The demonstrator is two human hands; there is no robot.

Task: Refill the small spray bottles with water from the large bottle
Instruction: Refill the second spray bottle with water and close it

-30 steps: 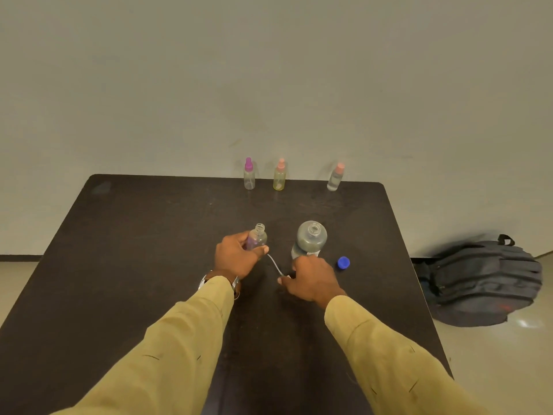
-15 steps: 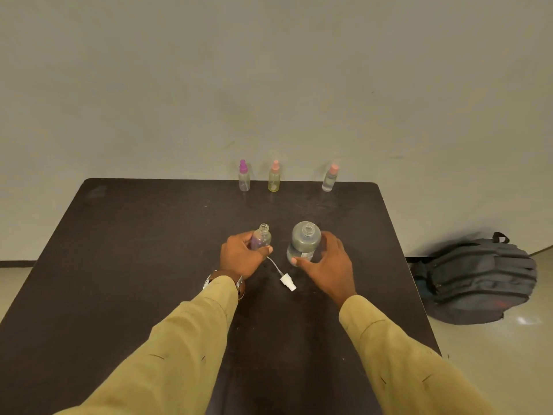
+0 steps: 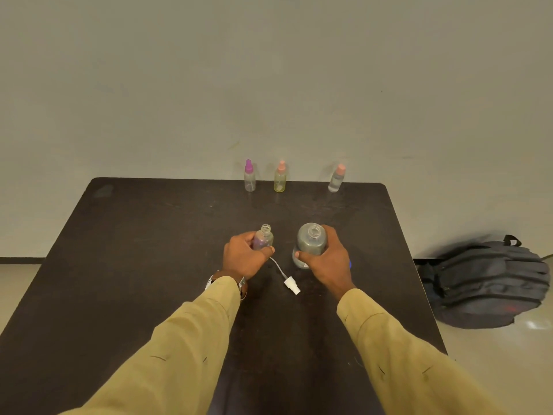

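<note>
Right hand (image 3: 324, 262): now wrapped round the large clear plastic bottle (image 3: 311, 239) (neck open).
White plastic spray pump with tube (image 3: 291, 284): let go, lying just left of that hand.

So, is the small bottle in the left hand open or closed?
Open. The small bottle held by the left hand shows a bare threaded neck; its white spray top lies on the table nearby.

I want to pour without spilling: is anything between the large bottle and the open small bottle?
Nothing visible. Only bare table lies between the large bottle in the right hand and the small bottle in the left hand. Both mouths are open; the spray head lies nearer the person.
</note>
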